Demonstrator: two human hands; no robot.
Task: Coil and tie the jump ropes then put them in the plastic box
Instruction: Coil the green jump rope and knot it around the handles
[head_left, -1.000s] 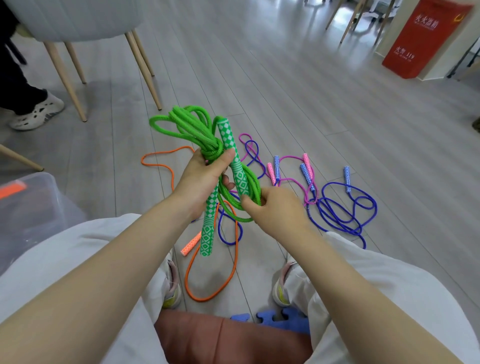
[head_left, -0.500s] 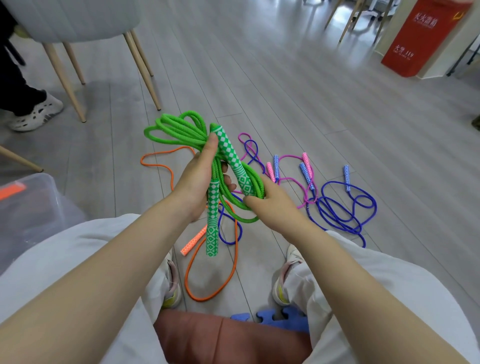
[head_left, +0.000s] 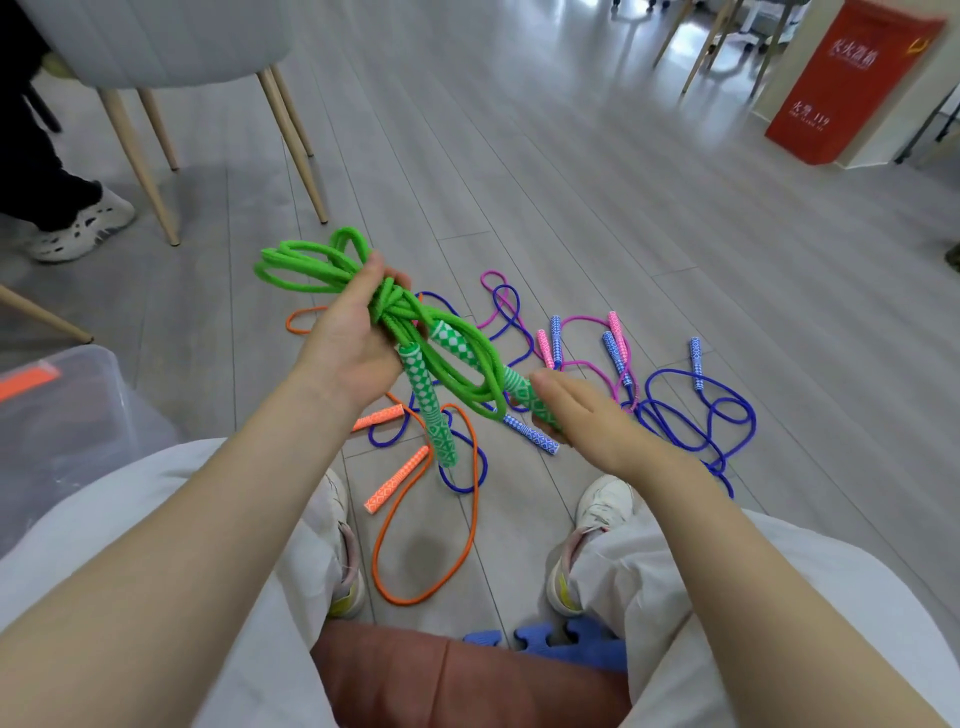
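Jump ropes, one per colour: four in all

One green rope held up in the middle; on the floor one orange rope near, one pink rope and one blue rope to the right.

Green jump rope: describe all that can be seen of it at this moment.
The green jump rope is a thick braided cord, bundled in several loops and held above the floor. The left hand grips the bundle at its wrapped middle. Two green handles with a white diamond pattern hang from it: one points down free, the other slants toward the right hand, which holds its end.
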